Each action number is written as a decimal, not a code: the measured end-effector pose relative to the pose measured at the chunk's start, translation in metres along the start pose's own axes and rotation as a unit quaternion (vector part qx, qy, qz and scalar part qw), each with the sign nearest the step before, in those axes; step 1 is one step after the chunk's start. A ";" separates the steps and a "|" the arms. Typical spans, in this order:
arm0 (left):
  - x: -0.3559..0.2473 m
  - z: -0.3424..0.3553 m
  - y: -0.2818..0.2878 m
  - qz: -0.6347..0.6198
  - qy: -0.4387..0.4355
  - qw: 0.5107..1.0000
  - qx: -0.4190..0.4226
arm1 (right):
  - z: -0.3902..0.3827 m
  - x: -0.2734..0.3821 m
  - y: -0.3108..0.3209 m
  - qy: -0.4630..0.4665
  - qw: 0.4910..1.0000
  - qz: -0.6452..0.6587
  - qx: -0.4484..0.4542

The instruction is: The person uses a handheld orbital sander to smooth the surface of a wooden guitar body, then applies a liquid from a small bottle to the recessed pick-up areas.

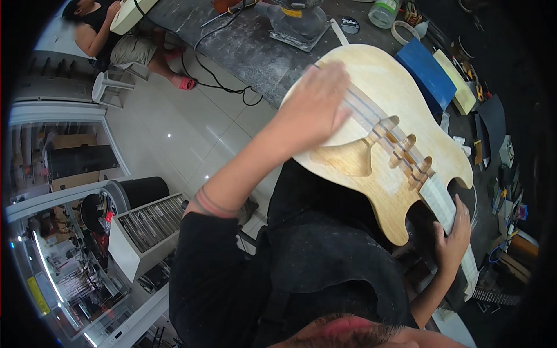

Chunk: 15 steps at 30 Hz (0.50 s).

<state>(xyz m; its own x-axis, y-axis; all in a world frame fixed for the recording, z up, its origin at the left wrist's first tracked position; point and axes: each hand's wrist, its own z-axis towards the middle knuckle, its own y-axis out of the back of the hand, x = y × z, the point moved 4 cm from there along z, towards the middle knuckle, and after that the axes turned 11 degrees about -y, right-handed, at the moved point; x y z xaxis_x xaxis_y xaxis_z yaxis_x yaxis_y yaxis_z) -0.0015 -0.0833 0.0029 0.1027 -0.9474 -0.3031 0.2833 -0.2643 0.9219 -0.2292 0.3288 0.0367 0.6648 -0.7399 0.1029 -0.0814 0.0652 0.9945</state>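
Note:
An unfinished pale wooden electric guitar body [394, 69] lies tilted across the bench edge and my lap. A darker striped strip runs along its middle, with several routed cavities and a larger hollow near the lower edge. My left hand [319, 107] is laid over the body's broad end, its fingers smeared by motion; whether anything lies under the palm is hidden. My right hand [455, 238] is wrapped round the guitar neck [438, 200], whose face is covered in pale tape, thumb on the near side and fingers on the far side.
On the dusty dark bench [249, 55] stand a power sander [296, 23], a clear jar [384, 13], a blue block [426, 72] and a cream block [455, 81]. A black cable [223, 87] hangs to the floor. Another person [98, 29] sits at far left. A slatted white box [151, 229] stands left.

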 end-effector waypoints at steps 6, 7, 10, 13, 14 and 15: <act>0.025 -0.042 0.010 -0.048 0.030 0.998 0.040 | 0.002 -0.002 -0.001 -0.018 1.000 -0.003 0.007; 0.027 -0.040 0.008 -0.015 0.034 0.999 0.029 | 0.002 -0.002 -0.001 -0.019 1.000 -0.003 0.007; 0.018 -0.041 0.001 -0.023 0.014 0.999 0.025 | 0.002 -0.001 -0.001 -0.020 1.000 0.003 0.010; 0.028 -0.046 0.019 -0.022 0.003 0.999 0.033 | 0.002 0.001 0.000 -0.023 1.000 0.005 0.001; 0.042 -0.049 0.026 -0.011 0.030 0.997 0.066 | 0.001 0.002 0.000 -0.025 1.000 0.008 0.002; 0.063 -0.042 0.038 0.078 0.019 0.997 0.022 | 0.001 0.002 0.001 -0.025 1.000 0.009 0.002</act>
<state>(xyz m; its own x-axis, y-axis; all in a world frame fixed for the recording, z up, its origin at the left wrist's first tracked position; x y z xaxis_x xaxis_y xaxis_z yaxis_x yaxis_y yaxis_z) 0.0557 -0.1457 0.0092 0.1791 -0.9701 -0.1637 0.2187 -0.1230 0.9680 -0.2286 0.3271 0.0376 0.6254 -0.7710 0.1201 -0.0957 0.0769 0.9924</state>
